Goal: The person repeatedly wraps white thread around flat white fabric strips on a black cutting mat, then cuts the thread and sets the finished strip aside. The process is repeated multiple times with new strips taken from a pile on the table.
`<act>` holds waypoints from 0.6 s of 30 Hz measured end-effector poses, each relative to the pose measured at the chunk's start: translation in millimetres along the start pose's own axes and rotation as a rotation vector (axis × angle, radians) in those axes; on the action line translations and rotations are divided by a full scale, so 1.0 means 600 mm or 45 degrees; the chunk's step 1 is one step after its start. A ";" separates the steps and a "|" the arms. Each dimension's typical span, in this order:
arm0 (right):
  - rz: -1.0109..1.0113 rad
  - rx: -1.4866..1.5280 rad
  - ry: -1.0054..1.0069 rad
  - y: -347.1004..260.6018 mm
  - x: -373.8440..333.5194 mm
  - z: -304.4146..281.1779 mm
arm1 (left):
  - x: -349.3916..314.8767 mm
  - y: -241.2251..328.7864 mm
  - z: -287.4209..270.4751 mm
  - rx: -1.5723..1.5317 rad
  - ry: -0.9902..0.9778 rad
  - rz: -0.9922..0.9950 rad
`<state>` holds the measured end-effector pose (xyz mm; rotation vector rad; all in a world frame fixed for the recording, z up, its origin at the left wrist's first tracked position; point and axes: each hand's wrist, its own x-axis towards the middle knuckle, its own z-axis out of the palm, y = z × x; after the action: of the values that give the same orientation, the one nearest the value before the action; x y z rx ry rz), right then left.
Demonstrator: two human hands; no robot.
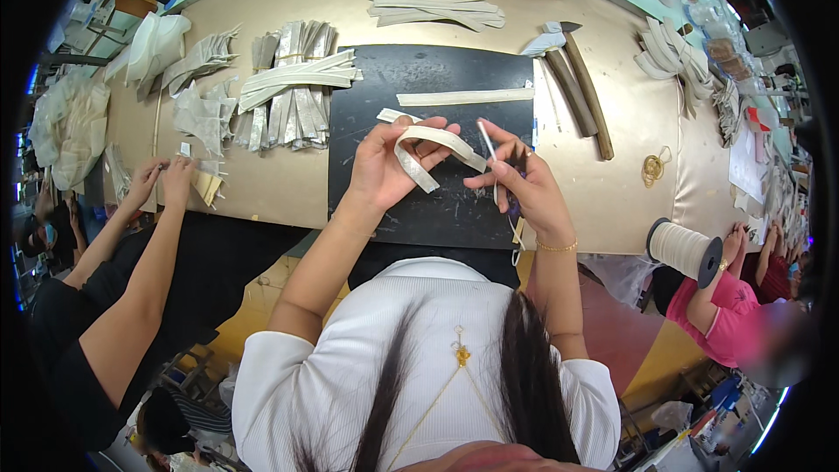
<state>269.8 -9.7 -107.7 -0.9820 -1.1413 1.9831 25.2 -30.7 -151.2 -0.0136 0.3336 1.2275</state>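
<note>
My left hand (381,162) is closed around a cream strip (446,139), which bends over in an arch between my hands, one end hanging down. At the strip's right end are the fingers of my right hand (528,185). That hand also grips a slim, pale pointed tool (488,138); something purple shows under the palm, but the tool's exact kind is unclear. Both hands are above a black mat (419,220). Beyond them a straight cream strip (463,98) lies across the mat, and a short strip end (393,114) shows behind my left fingers.
Bundled strips (297,79) lie left of the mat, more strips (437,10) at the back. Two wooden-handled tools (581,92) rest on the right, near a coil of yellow cord (654,168). A ribbon spool (686,251) stands right. A co-worker's hands (166,177) work at left.
</note>
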 end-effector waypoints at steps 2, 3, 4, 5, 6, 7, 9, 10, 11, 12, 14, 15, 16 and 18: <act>0.053 -0.009 -0.091 0.002 0.028 -0.001 | 0.006 0.002 0.005 0.135 -0.021 0.019; 0.077 -0.022 -0.138 0.003 0.041 -0.001 | 0.010 0.004 -0.001 0.149 -0.017 0.007; 0.063 -0.078 -0.110 0.007 0.050 0.003 | 0.014 0.008 -0.014 0.164 -0.014 -0.005; 0.106 -0.141 -0.119 0.009 0.061 -0.005 | 0.021 0.014 -0.015 0.182 -0.010 -0.010; 0.149 -0.203 -0.128 0.009 0.070 -0.017 | 0.030 0.016 -0.012 0.267 -0.049 -0.006; 0.192 -0.266 -0.135 0.007 0.075 -0.027 | 0.039 0.018 -0.014 0.329 -0.047 -0.014; 0.177 -0.347 -0.133 -0.009 0.070 -0.033 | 0.041 0.016 -0.021 0.447 -0.017 -0.026; 0.195 -0.374 -0.136 -0.016 0.068 -0.041 | 0.040 0.009 -0.023 0.488 0.008 -0.002; 0.216 -0.403 -0.129 -0.025 0.063 -0.047 | 0.039 0.005 -0.020 0.510 -0.002 0.014; 0.185 -0.436 -0.045 -0.035 0.058 -0.047 | 0.039 0.002 -0.018 0.533 -0.013 0.029; 0.185 -0.509 0.020 -0.056 0.045 -0.059 | 0.037 -0.002 -0.018 0.571 -0.006 0.051; 0.184 -0.546 0.052 -0.067 0.040 -0.062 | 0.036 -0.002 -0.021 0.586 0.013 0.057; 0.220 -0.549 0.105 -0.079 0.029 -0.058 | 0.032 -0.001 -0.023 0.601 0.031 0.064; 0.239 -0.426 0.044 -0.083 -0.004 -0.071 | 0.017 0.009 0.001 0.804 0.031 -0.041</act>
<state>315.0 27.0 -77.3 -1.3312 -1.4380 1.9458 23.6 -19.4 -152.2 0.5079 0.7268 1.0474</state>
